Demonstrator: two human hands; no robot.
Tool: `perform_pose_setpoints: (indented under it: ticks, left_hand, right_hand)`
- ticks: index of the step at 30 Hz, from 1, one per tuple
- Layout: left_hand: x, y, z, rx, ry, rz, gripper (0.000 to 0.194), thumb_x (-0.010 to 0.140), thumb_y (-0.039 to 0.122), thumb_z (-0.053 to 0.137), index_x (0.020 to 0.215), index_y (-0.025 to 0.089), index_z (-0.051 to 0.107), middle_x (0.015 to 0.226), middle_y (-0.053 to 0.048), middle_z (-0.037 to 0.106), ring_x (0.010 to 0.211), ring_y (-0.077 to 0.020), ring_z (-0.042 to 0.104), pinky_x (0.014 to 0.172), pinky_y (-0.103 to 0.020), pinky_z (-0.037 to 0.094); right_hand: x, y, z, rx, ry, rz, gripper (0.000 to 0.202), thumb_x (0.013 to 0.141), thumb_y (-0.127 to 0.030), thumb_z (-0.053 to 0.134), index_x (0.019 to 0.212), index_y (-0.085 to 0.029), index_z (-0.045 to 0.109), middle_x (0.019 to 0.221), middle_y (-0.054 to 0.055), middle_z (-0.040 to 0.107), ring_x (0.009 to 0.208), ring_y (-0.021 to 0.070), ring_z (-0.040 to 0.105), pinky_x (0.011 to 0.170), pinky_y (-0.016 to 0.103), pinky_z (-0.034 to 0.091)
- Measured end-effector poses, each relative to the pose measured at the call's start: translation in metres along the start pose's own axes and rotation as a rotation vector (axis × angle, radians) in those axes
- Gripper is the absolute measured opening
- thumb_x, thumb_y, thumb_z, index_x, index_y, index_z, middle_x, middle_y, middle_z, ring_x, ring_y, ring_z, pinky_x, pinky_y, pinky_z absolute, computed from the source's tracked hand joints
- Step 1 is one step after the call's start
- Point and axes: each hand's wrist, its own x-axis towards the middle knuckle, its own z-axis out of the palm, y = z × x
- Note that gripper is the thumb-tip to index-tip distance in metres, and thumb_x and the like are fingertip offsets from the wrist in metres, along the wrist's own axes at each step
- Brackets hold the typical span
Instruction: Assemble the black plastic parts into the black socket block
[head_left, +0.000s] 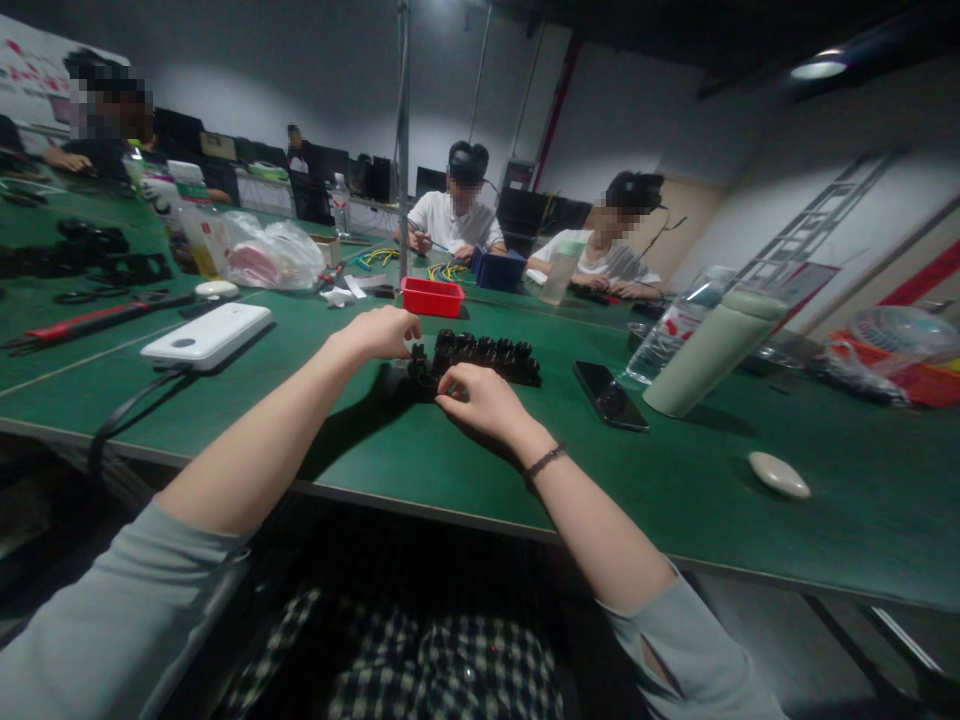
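On the green table, a small black plastic-looking part (419, 364) stands between my two hands. My left hand (381, 333) reaches it from the left, fingers curled, with thumb and fingertips at its upper end. From the right, my right hand (484, 397) has thumb and index finger pinched at its lower front edge. The part's exact kind is too dark and small to make out. Right behind my right hand lies a row of several similar black knobbed parts (487, 352), partly covered by that hand.
A red bin (433, 297) and a blue bin (499, 270) stand behind. To the right are a phone (610, 395), a green flask (712, 352) and a white oval object (779, 475). A white power bank (208, 336) with a cable lies left. Several people sit across the table.
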Motion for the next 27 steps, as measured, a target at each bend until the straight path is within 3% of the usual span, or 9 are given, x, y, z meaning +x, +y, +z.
perform_pose_setpoints:
  ticks: [10,27]
  left_hand:
    - [0.0001,0.0061,0.0045,0.036,-0.004,-0.043,0.038,0.085,0.033,0.06,0.121,0.022,0.063,0.117,-0.007,0.07,0.106,-0.0257,0.066,0.086,-0.031,0.052]
    - [0.0015,0.0051,0.0048,0.024,-0.038,-0.027,0.037,0.078,0.027,0.065,0.115,0.022,0.066,0.116,-0.007,0.07,0.104,-0.025,0.066,0.083,-0.029,0.052]
  right_hand:
    - [0.0007,0.0008,0.0007,0.002,0.001,0.002,0.005,0.08,-0.013,0.063,0.081,-0.017,0.065,0.088,0.003,0.068,0.076,0.0132,0.061,0.071,0.024,0.046]
    - [0.0003,0.0021,0.0023,0.001,0.023,0.005,0.006,0.08,-0.014,0.064,0.084,-0.018,0.062,0.088,0.003,0.068,0.076,0.0135,0.06,0.07,0.025,0.045]
